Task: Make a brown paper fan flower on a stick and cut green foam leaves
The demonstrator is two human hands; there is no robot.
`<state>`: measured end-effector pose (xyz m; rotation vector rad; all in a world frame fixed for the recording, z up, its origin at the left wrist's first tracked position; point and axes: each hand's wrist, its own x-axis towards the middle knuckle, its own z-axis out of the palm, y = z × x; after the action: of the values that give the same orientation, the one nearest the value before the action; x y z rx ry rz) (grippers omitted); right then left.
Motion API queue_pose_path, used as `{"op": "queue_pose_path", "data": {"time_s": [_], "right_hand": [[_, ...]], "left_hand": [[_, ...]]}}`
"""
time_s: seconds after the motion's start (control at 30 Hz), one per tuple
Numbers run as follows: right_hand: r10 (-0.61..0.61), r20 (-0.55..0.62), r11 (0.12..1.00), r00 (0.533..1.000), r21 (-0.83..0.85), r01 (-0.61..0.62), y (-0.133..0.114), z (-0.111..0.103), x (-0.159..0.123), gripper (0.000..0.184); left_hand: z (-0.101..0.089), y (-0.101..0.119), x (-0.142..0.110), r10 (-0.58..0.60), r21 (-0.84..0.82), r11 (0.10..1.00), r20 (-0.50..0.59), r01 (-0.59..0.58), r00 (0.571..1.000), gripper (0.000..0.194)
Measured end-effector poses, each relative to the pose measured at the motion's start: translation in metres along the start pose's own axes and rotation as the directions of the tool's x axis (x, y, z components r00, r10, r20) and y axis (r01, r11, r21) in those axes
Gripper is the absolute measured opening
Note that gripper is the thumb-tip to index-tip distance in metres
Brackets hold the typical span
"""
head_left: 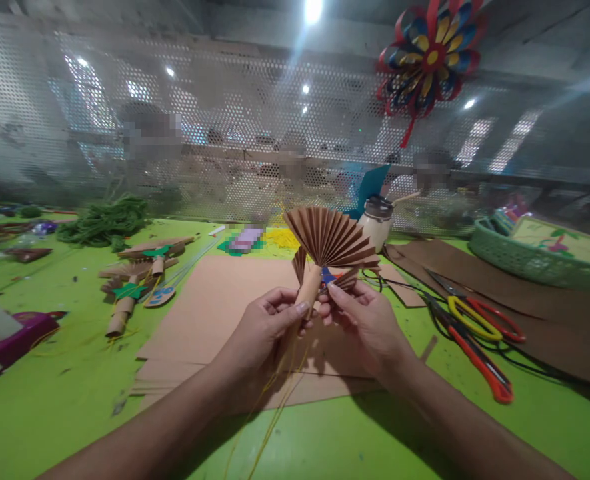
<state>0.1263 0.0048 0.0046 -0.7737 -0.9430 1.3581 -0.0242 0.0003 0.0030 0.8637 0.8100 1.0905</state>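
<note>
A brown pleated paper craft (332, 240), fanned out at the top with a rolled cardboard tube below, is held up in front of me. My left hand (275, 320) pinches the tube between thumb and fingers. On the other side my right hand (359, 320) grips a smaller folded paper piece (346, 283) of the same craft, close to a blue and orange bit at its middle. Yellow strings (277, 417) hang down from it. Brown cardboard sheets (199, 300) lie stacked under both hands.
Scissors (482, 320) and a red cutter (479, 363) lie right, beside dark brown paper (565, 320) and a green basket (539, 257). A jar (376, 223) stands behind. Left are similar paper crafts (125, 300), green string (107, 223) and a purple tool (9, 343).
</note>
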Motion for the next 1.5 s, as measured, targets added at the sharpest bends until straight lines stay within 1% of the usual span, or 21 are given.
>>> {"op": "queue_pose_path", "data": {"time_s": [0.07, 0.13, 0.23, 0.3, 0.37, 0.43, 0.67, 0.83, 0.93, 1.1, 1.3, 1.5], "right_hand": [[0.003, 0.008, 1.0, 1.0, -0.027, -0.003, 0.001, -0.001, 0.0, 0.026], [-0.026, 0.03, 0.996, 0.999, -0.08, 0.028, 0.003, -0.004, -0.001, 0.025], [-0.095, 0.072, 0.97, 0.993, -0.218, 0.108, 0.006, -0.008, 0.0, 0.018], [-0.121, 0.086, 0.943, 0.989, -0.301, 0.142, 0.007, -0.009, 0.0, 0.019], [-0.125, 0.088, 0.924, 0.988, -0.352, 0.148, 0.007, -0.009, 0.001, 0.02], [-0.115, 0.091, 0.92, 0.989, -0.366, 0.141, 0.008, -0.009, 0.001, 0.02], [-0.079, 0.088, 0.954, 0.993, -0.284, 0.101, 0.011, -0.01, 0.003, 0.021], [-0.047, 0.06, 0.977, 0.997, -0.206, 0.058, 0.014, -0.011, 0.005, 0.022], [-0.021, 0.062, 0.986, 0.998, -0.162, 0.031, 0.015, -0.01, 0.004, 0.022], [0.004, 0.061, 0.989, 0.998, -0.145, 0.005, 0.013, -0.007, 0.002, 0.023], [0.054, 0.116, 0.992, 0.992, -0.118, -0.04, 0.015, -0.007, 0.003, 0.026], [0.063, 0.16, 0.995, 0.985, -0.085, -0.05, 0.019, -0.009, 0.002, 0.026]], "left_hand": [[-0.002, 0.0, 0.002, 0.015, 0.003, 1.0, 0.009, -0.015, 1.0, 0.027], [-0.003, 0.001, 0.002, 0.027, 0.019, 0.999, 0.005, -0.027, 1.0, 0.027], [-0.003, 0.003, 0.001, 0.014, 0.028, 1.0, -0.006, -0.014, 1.0, 0.025], [-0.002, 0.004, 0.0, 0.001, 0.025, 1.0, 0.002, -0.001, 1.0, 0.024], [-0.002, 0.005, -0.001, -0.006, 0.018, 1.0, 0.005, 0.006, 1.0, 0.023], [-0.001, 0.005, -0.001, -0.012, 0.01, 1.0, -0.001, 0.012, 1.0, 0.023], [0.0, 0.006, -0.002, -0.032, 0.005, 0.999, 0.017, 0.032, 0.999, 0.02], [-0.002, 0.004, -0.001, -0.022, 0.005, 1.0, 0.038, 0.022, 0.999, 0.015], [-0.003, 0.003, 0.0, -0.026, 0.01, 1.0, 0.055, 0.025, 0.998, 0.013], [-0.003, 0.004, -0.002, -0.036, -0.017, 0.999, 0.079, 0.038, 0.996, 0.011], [-0.003, 0.004, -0.002, -0.026, -0.048, 0.998, 0.131, 0.033, 0.991, 0.008], [-0.005, 0.004, -0.002, -0.026, -0.05, 0.998, 0.147, 0.034, 0.989, 0.007]]}}
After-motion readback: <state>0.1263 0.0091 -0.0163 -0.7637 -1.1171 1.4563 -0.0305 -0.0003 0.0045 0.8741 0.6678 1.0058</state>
